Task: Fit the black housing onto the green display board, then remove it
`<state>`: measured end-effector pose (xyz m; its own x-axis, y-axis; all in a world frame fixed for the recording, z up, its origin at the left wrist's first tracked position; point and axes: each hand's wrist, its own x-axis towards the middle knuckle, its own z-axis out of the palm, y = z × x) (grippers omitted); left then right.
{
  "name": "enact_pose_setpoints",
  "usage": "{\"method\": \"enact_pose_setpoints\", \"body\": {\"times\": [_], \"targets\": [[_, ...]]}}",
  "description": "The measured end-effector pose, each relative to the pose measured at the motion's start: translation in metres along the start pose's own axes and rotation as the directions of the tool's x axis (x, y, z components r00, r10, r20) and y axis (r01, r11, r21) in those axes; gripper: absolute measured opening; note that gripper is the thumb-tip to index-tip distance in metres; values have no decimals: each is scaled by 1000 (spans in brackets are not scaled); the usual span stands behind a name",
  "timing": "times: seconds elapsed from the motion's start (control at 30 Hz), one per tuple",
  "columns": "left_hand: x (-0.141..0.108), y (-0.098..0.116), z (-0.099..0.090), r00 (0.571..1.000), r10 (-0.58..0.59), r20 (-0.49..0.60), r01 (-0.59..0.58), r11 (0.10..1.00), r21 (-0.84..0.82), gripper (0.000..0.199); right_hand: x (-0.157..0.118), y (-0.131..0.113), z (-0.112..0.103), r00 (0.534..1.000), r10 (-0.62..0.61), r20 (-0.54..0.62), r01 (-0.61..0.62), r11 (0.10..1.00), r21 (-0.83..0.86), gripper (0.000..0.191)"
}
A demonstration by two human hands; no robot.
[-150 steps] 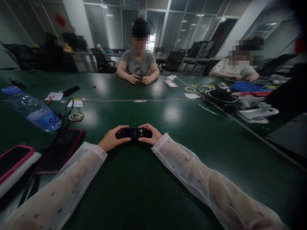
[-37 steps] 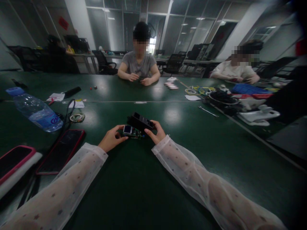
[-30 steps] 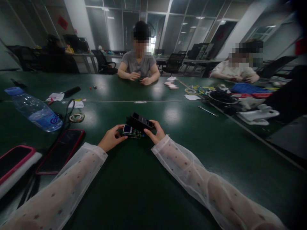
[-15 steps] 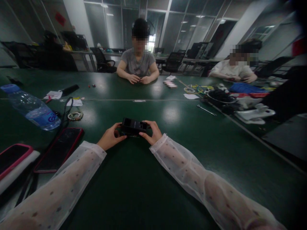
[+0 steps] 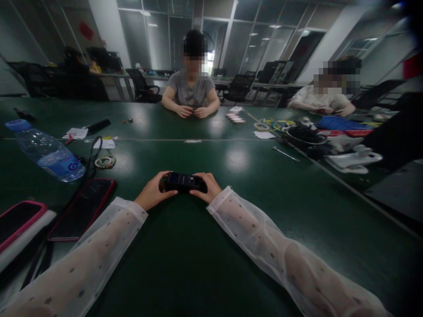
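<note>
Between my two hands, over the middle of the green table (image 5: 185, 255), is a small black box-shaped electronic device (image 5: 181, 180) with a dark screen-like panel on its left part and small pale markings. My left hand (image 5: 153, 188) grips its left end, thumb along the near edge and fingers behind. Round the right end my right hand (image 5: 209, 187) is closed in the same way. Both thumbs point inward and do not meet. The underside of the device and most fingertips are hidden. Sheer white dotted sleeves cover both forearms.
Left of my hands lie a phone with a red edge (image 5: 84, 209), a pink-cased phone (image 5: 21, 220), a tilted water bottle (image 5: 46, 152) and a bangle (image 5: 105, 162). To the right are a wrench (image 5: 286, 154) and piled cables (image 5: 304, 132). Two people (image 5: 191, 92) sit across the table.
The device has tipped, so its upper face shows differently and its near side looks lower. Both hands still hold its ends, slightly lower in view. The whole view has shifted a little.
</note>
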<state>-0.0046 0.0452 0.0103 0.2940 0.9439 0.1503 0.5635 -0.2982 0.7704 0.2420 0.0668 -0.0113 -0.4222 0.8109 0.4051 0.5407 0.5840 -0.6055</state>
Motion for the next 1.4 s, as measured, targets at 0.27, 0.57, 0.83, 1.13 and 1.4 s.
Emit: {"method": "enact_pose_setpoints", "body": {"times": [0.27,0.57,0.83,1.13,1.4], "targets": [[0,3,-1,998,27,57,-26,1000,-12,61,1,-4,-3,999,-14,35,14,1000,24,53],[-2,11,-5,994,-1,107,-4,999,54,56,2,-4,-5,994,62,85,-72,989,128,54],[-2,11,-4,994,-10,109,6,999,45,56,3,-2,-10,982,101,161,-138,961,241,58],[-1,8,-3,994,27,109,-35,996,79,58,5,-2,-13,971,105,214,-174,926,334,56],[-1,8,-2,995,54,80,-59,997,52,64,6,2,-9,981,89,175,-148,921,360,55]]}}
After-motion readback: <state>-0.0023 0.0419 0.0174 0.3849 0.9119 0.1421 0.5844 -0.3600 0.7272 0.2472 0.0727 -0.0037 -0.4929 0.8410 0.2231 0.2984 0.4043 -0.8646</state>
